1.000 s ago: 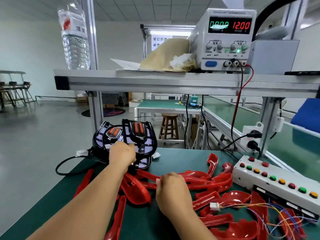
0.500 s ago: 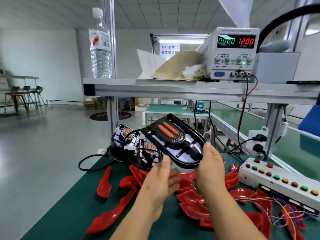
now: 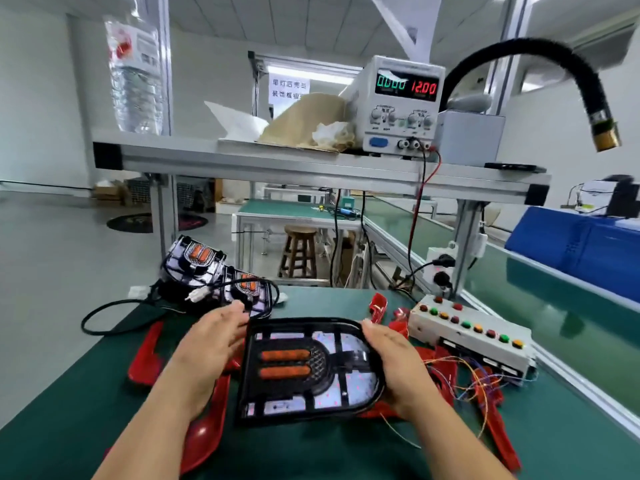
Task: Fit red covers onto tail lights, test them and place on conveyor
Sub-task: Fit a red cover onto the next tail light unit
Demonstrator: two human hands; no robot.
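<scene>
Tail light (image 3: 308, 368) has been brought off the stack (image 3: 214, 275) down to centre-bottom of the frame, face up. It is gripped at its edges by left hand (image 3: 207, 348) and right hand (image 3: 391, 362). No cover is fitted yet; red covers (image 3: 204, 427) lie beneath and around it.

A tail light (image 3: 308, 368) is held by its side edges between the left hand (image 3: 207, 344) and the right hand (image 3: 394, 358), above red covers (image 3: 145, 355) scattered on the green table (image 3: 86, 386).
</scene>
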